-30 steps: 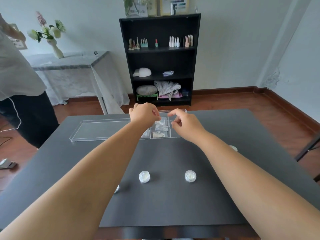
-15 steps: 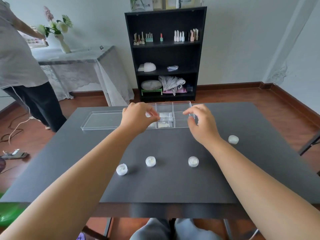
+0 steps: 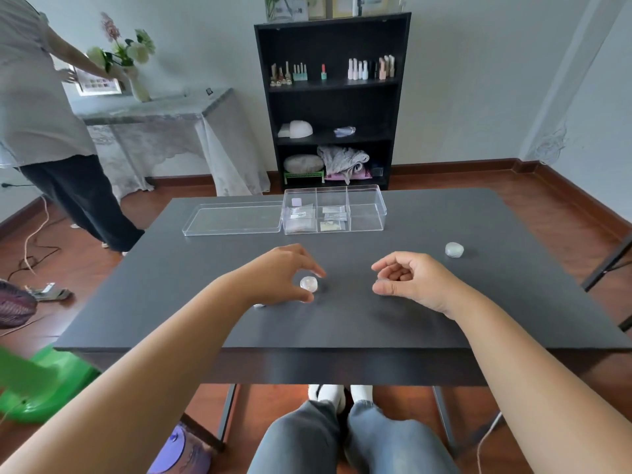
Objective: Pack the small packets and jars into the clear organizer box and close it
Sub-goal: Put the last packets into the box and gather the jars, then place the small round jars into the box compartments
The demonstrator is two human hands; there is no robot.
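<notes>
The clear organizer box [image 3: 366, 213] stands open at the table's far middle, with small packets [image 3: 331, 217] in its left and middle compartments; the right one looks bare. Its lid [image 3: 232, 218] lies flat to the left. My left hand [image 3: 273, 275] pinches a small round jar [image 3: 308, 283] between thumb and forefinger at table level. A second jar [image 3: 259, 305] peeks out from under that hand. My right hand [image 3: 407, 282] hovers to the right, fingers loosely curled, nothing visible in it. A third jar [image 3: 454, 250] sits alone further right.
The dark table [image 3: 342, 323] spans the view. Another person [image 3: 44, 124] stands at the left by a draped side table [image 3: 154, 111] with a vase. A black shelf [image 3: 331, 97] stands behind the table. A green stool [image 3: 44, 384] is at the lower left.
Both hands have pulled back from the organizer box toward me. The left hand came down onto a jar; the right hand now hovers over the table's middle. The view has tilted down.
</notes>
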